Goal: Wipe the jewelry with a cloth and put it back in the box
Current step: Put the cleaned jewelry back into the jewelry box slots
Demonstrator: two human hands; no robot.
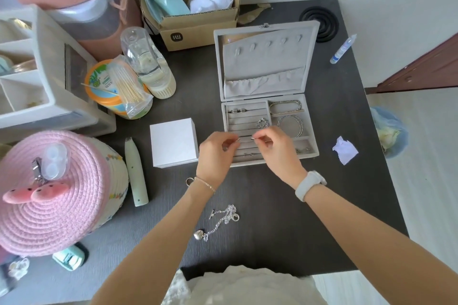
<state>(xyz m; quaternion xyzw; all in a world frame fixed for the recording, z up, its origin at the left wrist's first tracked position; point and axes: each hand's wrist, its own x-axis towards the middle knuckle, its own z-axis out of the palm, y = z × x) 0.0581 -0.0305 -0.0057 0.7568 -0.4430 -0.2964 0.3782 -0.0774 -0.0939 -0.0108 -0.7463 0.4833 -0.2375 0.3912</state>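
An open grey jewelry box point(266, 160) sits on the dark table, lid up, holding rings, bangles point(290, 125) and small pieces. Both hands hover over its front left compartments. My left hand point(216, 153) pinches one end of a thin silver chain point(246, 139) and my right hand point(275, 147) pinches the other end, stretching it between them. A silver chain with a heart pendant point(220, 221) lies on the table near me. The small white wiping cloth point(345, 150) lies crumpled to the right of the box.
A white square box point(173, 142) stands left of the jewelry box. A pink woven basket point(49, 195), a pale green pen-like device point(135, 171), a cotton swab jar point(116, 89), a clear bottle point(146, 62) and a cardboard box point(195, 20) crowd the left and back. A dropper bottle point(343, 48) lies at the right.
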